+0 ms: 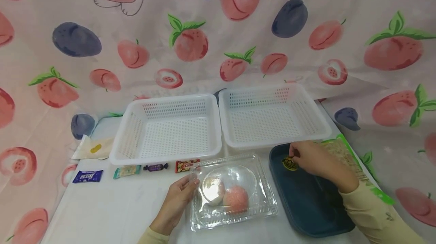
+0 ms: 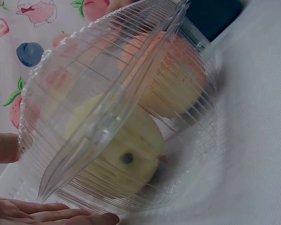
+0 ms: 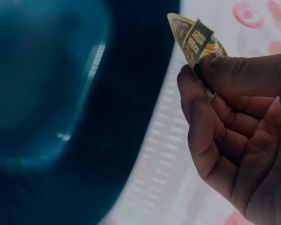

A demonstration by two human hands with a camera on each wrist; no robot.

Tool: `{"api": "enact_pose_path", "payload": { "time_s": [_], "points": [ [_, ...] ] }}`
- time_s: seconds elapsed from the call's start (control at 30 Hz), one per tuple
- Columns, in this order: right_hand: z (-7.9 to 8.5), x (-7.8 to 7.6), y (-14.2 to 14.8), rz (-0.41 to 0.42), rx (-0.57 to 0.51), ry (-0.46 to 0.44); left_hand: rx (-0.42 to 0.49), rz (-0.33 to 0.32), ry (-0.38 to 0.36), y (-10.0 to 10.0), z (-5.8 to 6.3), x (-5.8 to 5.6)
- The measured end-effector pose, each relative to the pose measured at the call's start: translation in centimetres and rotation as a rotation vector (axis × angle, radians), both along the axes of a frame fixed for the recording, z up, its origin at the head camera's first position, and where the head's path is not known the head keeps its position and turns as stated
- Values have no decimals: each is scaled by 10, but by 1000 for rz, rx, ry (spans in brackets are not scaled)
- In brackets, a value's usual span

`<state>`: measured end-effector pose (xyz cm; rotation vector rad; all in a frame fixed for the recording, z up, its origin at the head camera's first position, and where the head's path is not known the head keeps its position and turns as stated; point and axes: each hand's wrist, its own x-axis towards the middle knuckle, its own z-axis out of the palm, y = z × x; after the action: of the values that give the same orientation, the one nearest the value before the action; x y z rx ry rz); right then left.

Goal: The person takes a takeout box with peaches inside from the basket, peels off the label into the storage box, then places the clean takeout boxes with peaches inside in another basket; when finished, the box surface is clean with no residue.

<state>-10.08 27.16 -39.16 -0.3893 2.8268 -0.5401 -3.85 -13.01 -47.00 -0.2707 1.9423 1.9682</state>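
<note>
My left hand [image 1: 177, 202] grips the left edge of a clear plastic clamshell box [image 1: 265, 195], thumb on top and fingers beneath. Through its lid show two round fruits: a pale yellowish one [image 2: 117, 154] with a dark spot, and a pink one [image 1: 236, 199]. Over the far end of the dark blue tray [image 1: 306, 202], my right hand [image 1: 311, 159] pinches a black-and-gold round sticker [image 3: 192, 44] between thumb and forefinger. The sticker looks bent in the right wrist view, and fingertips hide part of it.
Two white perforated baskets [image 1: 114, 157] [image 1: 272, 143] stand side by side at the back. Before the left one lie a purple packet [image 1: 87, 176], a teal-ended packet [image 1: 126, 171], a wrapped candy [image 1: 156, 167] and a red packet [image 1: 185, 165]. A green-edged bag [image 1: 344, 153] lies right of the tray.
</note>
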Motion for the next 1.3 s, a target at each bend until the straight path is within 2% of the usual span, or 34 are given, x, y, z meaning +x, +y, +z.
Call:
{"api": "enact_pose_path", "payload": {
  "time_s": [0.2, 0.43, 0.63, 0.83, 1.03, 1.13, 1.3],
  "points": [
    [-22, -3, -2, 31, 39, -90, -4, 5, 6, -1, 2, 1],
    [-44, -2, -5, 49, 97, -110, -6, 10, 3, 1, 0, 2],
    [-54, -4, -6, 30, 137, -123, -17, 4, 9, 0, 0, 1],
    [-61, -5, -11, 31, 199, -78, -11, 13, 13, -1, -1, 2],
    [-64, -4, -15, 65, 308, 82, 7, 19, 17, -2, 0, 3],
    [-68, -3, -16, 100, 300, 123, 7, 10, 22, -2, 0, 3],
    [-70, -6, -13, 132, 266, 114, 3, 5, 25, -1, 0, 1]
  ]
}}
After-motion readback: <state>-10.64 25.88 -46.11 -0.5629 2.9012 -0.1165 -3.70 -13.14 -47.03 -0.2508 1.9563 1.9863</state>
